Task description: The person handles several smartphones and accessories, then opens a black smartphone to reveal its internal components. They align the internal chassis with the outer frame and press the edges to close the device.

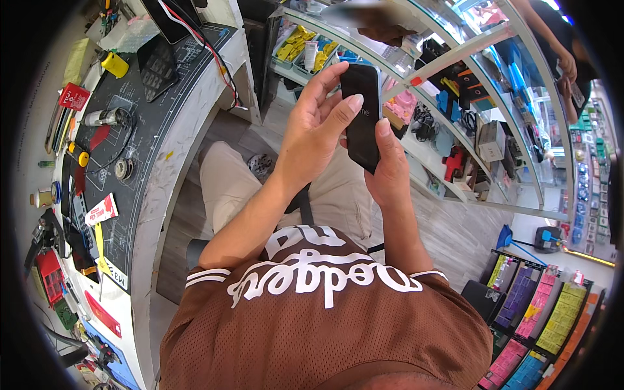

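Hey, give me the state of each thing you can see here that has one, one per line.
Phone: held tilted, screen black with pale lettering
Left hand: closed on the phone, thumb over its screen
Right hand: closed on the phone's lower right side
Dark mat: flat, partly covered
Red-and-white tube: lying on the mat
Wires: loose, hanging down
Glass cabinet: stocked

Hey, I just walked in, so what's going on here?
A person has a dark phone up in front of them. The right hand grips its lower right side, and the left hand is at its left side, thumb over the mostly dark screen. To their left, a yellow bottle and a red-and-white tube lie on a workbench.
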### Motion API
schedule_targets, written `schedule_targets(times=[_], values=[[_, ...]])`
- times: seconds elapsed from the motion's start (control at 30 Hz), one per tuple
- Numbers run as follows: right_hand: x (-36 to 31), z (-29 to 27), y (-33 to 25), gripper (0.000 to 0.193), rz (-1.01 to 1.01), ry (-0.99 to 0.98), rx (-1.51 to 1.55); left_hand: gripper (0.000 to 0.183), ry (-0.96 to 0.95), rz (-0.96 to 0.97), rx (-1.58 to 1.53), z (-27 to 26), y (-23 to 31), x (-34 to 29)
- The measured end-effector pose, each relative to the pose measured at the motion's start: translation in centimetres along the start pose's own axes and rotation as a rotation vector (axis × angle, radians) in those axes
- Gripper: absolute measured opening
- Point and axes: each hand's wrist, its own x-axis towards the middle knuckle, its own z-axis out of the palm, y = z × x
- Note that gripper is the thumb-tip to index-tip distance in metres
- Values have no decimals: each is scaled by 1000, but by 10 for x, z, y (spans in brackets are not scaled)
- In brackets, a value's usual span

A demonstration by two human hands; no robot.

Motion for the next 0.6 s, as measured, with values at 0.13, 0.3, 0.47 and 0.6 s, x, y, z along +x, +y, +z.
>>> schedule_targets(times=[0.13,0.3,0.47,0.6], values=[[-5,5,0,65,-38,46,-52,57,-26,2,29,3,5,0],[-6,4,0,64,-7,10,60,53,-62,40,90,-1,4,3],[-7,7,-8,69,57,-85,328,50,-46,-55,138,-7,13,1],[-3,-5,-2,74,135,-254,504,48,36,-33,176,-9,17,-1]])
